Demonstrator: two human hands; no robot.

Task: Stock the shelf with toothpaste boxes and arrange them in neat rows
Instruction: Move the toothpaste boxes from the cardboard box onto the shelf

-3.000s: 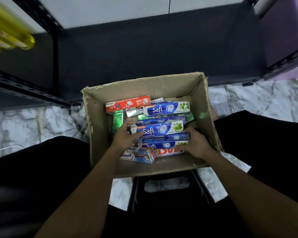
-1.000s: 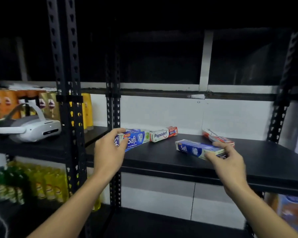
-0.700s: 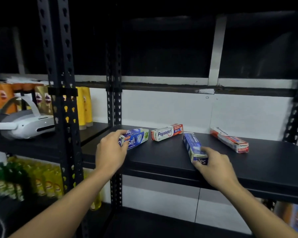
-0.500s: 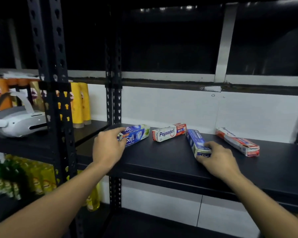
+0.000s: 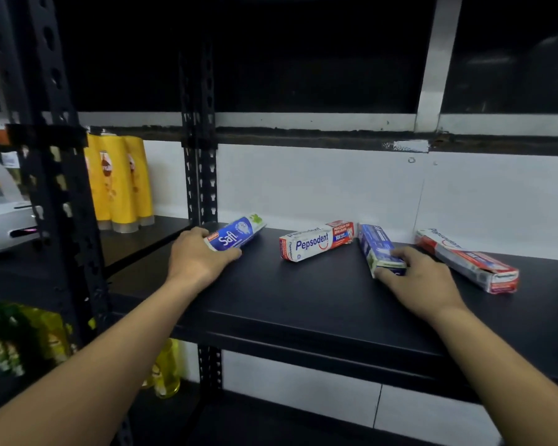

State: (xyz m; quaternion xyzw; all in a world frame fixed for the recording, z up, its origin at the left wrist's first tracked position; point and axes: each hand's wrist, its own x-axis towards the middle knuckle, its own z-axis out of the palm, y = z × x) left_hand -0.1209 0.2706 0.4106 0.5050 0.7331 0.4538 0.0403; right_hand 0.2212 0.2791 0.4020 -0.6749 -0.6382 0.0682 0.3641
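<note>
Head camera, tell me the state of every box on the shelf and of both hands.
Safi box, lying angled on the shelf, near end gripped by left hand.
Middle Pepsodent box, lying flat, untouched.
Blue box, lying end-on, near end held by right hand.
Right Pepsodent box, lying angled, untouched.
Yellow bottles, upright on the neighbouring shelf.

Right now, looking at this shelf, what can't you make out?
Head view only.
Blue box: brand unreadable; right hand covers its near end.
Safi box: near end hidden in the left hand's grip.
White device: cut off by the left edge and the post.
Lower bottles: blurred, labels illegible.
Above the shelf: too dark.
</note>
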